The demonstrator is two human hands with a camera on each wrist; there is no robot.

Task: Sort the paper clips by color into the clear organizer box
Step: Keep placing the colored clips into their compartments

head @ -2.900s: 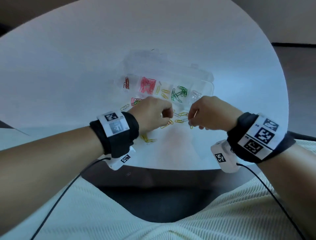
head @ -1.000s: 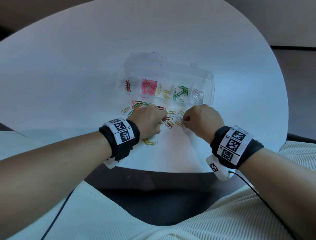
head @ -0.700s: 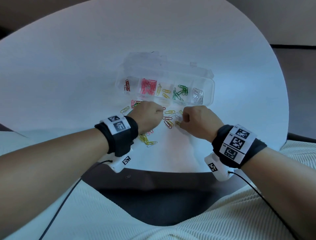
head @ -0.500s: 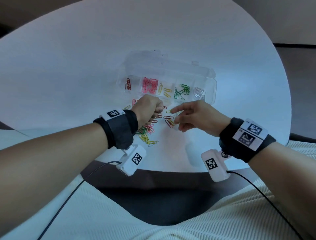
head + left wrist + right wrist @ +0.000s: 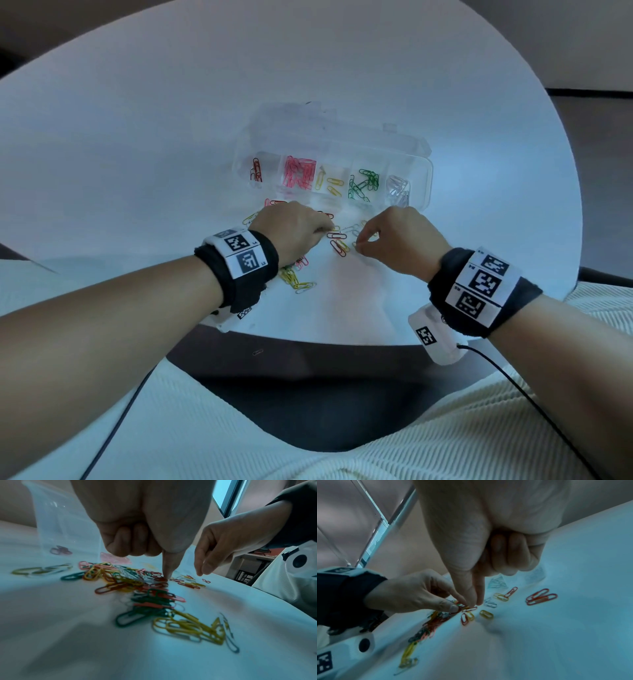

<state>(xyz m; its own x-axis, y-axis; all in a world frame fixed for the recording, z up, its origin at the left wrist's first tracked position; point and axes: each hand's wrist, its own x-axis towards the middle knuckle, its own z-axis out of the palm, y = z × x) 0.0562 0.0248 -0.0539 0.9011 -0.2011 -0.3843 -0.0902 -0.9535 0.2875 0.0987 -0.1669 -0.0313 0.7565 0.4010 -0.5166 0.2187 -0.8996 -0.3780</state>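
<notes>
Both hands are back down on the loose heap of coloured wire paper clips; half a second ago the right hand hung open above it. Now its thumb and forefinger pinch at a red-and-white clip, while the left hand pins a red one with an outstretched forefinger, the other fingers curled. Another pick is probably starting. At 12 o'clock on the white round surface, the clear plastic organizer box is part-filled.
</notes>
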